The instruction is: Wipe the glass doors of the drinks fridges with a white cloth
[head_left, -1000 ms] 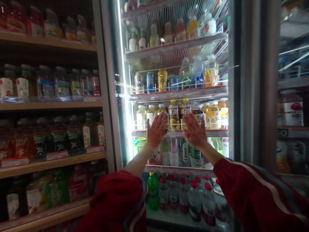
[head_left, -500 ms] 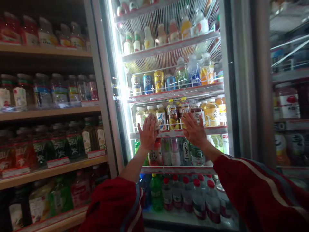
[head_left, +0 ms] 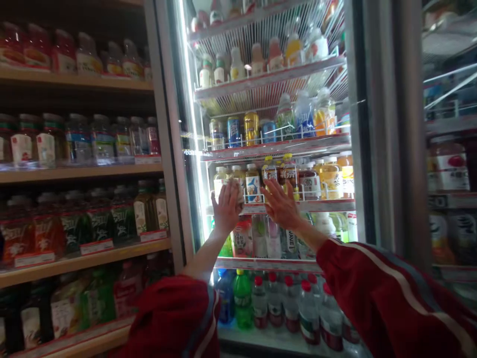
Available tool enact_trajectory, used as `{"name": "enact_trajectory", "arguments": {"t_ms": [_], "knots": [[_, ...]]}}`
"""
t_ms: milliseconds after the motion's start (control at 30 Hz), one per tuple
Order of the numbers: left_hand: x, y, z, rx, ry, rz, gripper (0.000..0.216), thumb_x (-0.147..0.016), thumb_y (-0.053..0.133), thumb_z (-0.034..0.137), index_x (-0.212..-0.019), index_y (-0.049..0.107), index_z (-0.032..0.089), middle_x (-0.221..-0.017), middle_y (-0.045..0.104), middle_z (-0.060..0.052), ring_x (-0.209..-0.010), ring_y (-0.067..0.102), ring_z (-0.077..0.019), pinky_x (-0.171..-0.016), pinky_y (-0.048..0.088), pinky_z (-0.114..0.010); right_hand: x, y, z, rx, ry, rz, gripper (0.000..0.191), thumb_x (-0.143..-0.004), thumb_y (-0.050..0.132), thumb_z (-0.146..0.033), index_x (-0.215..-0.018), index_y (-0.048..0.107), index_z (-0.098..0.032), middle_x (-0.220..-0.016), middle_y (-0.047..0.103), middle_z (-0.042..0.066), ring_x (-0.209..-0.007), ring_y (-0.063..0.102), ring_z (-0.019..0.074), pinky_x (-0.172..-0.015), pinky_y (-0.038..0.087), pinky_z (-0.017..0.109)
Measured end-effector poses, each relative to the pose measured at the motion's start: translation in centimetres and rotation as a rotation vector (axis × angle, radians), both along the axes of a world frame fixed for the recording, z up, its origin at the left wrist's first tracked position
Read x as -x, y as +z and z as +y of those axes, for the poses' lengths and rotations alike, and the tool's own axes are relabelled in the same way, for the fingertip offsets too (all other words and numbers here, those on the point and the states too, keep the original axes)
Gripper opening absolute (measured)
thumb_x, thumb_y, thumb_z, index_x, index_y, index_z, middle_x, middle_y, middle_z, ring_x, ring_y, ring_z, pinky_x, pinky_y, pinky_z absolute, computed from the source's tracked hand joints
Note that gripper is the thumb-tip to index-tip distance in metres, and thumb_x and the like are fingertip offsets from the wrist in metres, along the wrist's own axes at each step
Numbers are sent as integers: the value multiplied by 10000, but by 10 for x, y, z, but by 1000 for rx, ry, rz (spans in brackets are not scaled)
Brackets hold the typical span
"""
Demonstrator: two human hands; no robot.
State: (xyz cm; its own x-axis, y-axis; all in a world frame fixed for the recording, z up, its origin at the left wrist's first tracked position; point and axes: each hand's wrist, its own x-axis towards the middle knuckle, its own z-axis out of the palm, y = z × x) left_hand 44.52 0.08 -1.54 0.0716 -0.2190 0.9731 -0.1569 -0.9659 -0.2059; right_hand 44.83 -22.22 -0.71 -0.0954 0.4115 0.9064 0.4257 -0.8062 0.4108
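A crumpled pale cloth (head_left: 240,195) lies under the fingers of my left hand (head_left: 225,211), which presses it flat to the glass door of a lit drinks cooler. To the right, my right hand (head_left: 282,205) has its fingers spread and holds nothing. It is at or just in front of the glass; I cannot tell whether it touches. Behind the hands, through the glass, stand a bottle with a blue-figured label (head_left: 253,184) and yellow-capped tea bottles (head_left: 289,174). Red sleeves with pale stripes cover both forearms.
Wooden shelves (head_left: 82,174) full of bottled drinks stand to the left. The cooler's metal frame (head_left: 164,124) runs beside them. Cans (head_left: 251,128) fill part of a shelf above my hands, and red-capped bottles (head_left: 274,298) line the bottom. Another cooler (head_left: 450,199) is at the right.
My right hand has moved left across the door, closer to my left hand. My left hand and the cloth have shifted slightly left and down. The view has turned a little left.
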Motion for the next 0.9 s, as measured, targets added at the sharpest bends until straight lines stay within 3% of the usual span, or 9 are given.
{"name": "enact_trajectory", "arguments": {"t_ms": [100, 300, 433, 567, 667, 900], "knots": [[5, -1, 10, 6, 5, 39, 486, -893, 426, 355, -1355, 429, 202, -1439, 401, -114, -1359, 319, -251, -1147, 13, -494, 1, 6, 24, 17, 12, 10, 411, -896, 400, -275, -1294, 466, -194, -1434, 417, 94, -1376, 278, 242, -1134, 93, 525], [9, 3, 57, 320, 80, 24, 508, -905, 389, 353, -1383, 384, 181, -1439, 396, -139, -1348, 329, -293, -1118, 70, -572, -4, -1, 28, 19, 10, 44, 412, -885, 415, -261, -1284, 473, -175, -1432, 415, 114, -1382, 262, 253, -1121, 111, 544], [6, -1, 40, 288, 63, 39, 519, -891, 421, 328, -1381, 384, 162, -1445, 380, -156, -1356, 313, -293, -1124, 61, -561, -2, -4, 31, 26, 13, 74, 435, -881, 406, -253, -1309, 447, -189, -1446, 397, 104, -1386, 255, 244, -1129, 88, 537], [6, -6, 9, 44, 9, 78, 509, -884, 445, 339, -1363, 411, 173, -1462, 358, -135, -1377, 276, -262, -1147, 9, -503, 1, -1, 34, 40, 17, 80, 463, -878, 398, -254, -1337, 416, -196, -1450, 394, 91, -1387, 253, 237, -1134, 70, 530], [7, -5, 5, -51, -9, 69, 489, -887, 440, 345, -1348, 433, 182, -1456, 372, -116, -1378, 279, -244, -1153, -8, -476, 1, 0, 28, 31, 9, 74, 475, -882, 396, -265, -1352, 397, -188, -1449, 396, 93, -1384, 260, 239, -1134, 76, 528], [1, 4, 13, 271, 1, 26, 521, -889, 410, 322, -1384, 378, 161, -1457, 363, -147, -1374, 280, -282, -1134, 35, -548, -4, 0, -5, -54, 0, 67, 524, -880, 402, -271, -1395, 344, -195, -1447, 396, 96, -1376, 275, 241, -1130, 68, 533]]}}
